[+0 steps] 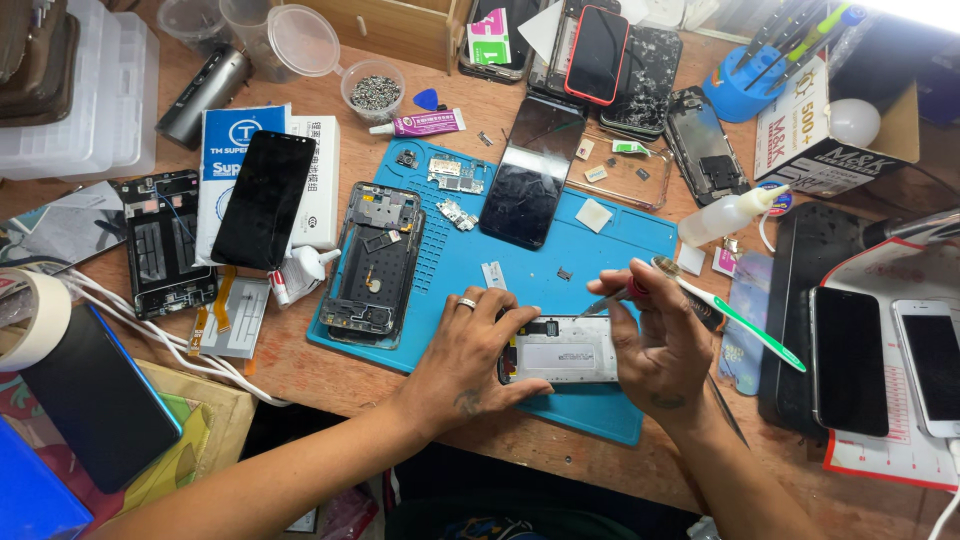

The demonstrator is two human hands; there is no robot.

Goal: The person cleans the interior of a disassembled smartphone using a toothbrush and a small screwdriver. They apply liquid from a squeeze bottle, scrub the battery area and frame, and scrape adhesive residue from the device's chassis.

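My left hand presses down on the left end of an opened phone body with a white inner plate, lying on the blue work mat. My right hand is at the phone's right end. It holds metal tweezers whose tip points at the phone's top edge, and a green and white toothbrush sticks out to the right between its fingers. A ring sits on one left finger.
A stripped phone frame, a black screen panel and small parts lie on the mat. Around it: a black phone on a white box, a white squeeze bottle, glue tube, a screw cup, phones at right.
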